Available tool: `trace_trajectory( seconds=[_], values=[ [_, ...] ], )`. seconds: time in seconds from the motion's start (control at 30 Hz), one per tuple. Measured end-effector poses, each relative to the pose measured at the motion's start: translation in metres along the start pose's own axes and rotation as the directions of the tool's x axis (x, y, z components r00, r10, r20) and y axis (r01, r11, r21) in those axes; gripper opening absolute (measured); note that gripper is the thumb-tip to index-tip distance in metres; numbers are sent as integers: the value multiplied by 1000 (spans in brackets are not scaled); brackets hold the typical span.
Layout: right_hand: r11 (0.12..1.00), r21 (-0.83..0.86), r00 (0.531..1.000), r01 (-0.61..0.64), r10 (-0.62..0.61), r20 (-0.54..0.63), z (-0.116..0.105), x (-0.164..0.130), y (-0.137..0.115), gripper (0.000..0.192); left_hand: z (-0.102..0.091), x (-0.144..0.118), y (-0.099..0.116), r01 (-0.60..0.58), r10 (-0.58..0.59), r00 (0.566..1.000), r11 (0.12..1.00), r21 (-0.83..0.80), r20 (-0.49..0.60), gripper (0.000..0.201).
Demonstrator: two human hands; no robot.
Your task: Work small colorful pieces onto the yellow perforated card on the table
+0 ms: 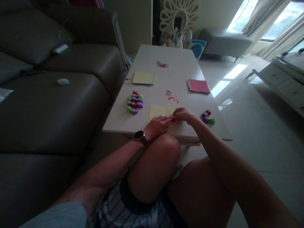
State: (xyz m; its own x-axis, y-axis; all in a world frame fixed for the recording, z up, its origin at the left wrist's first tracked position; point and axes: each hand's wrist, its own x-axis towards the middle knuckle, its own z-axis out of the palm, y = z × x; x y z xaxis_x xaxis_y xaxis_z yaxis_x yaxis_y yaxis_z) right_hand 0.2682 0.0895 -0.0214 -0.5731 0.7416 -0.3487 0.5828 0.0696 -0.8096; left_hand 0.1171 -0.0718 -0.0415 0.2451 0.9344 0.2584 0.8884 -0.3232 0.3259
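A pale yellow sheet of paper with a row of small marks along its edges lies at the near end of the white table. My left hand, a watch on its wrist, rests on the sheet's near part with fingers stretched to the right. My right hand is closed at the sheet's right edge, its fingertips meeting those of the left. A bit of red shows between the hands; the fingers mostly hide it. Beyond the sheet are scattered red and white paper bits.
Several red, green and purple craft punches stand at left, more punches at right. A paper stack, pink sheets and a confetti pile lie farther back. A sofa flanks the table.
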Motion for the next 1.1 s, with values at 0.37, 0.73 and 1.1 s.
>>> trace_trajectory(
  seconds=[0.37, 0.73, 1.1],
  values=[
    [1000, -22, 998, 16, -17, -54, 7, -12, -8, 11, 0, 0, -1, -17, 16, 1000, 1000, 11, 18, 61],
    [966, -213, 945, 145, -199, -260, -31, -30, 30, 16, 6, -4, 0, 27, -33, 996, 997, -76, -77, 42],
    [812, -572, 927, 115, -295, -232, -45, -34, 28, 12, 7, -6, -3, 55, -56, 998, 998, -15, -39, 28]
  ],
)
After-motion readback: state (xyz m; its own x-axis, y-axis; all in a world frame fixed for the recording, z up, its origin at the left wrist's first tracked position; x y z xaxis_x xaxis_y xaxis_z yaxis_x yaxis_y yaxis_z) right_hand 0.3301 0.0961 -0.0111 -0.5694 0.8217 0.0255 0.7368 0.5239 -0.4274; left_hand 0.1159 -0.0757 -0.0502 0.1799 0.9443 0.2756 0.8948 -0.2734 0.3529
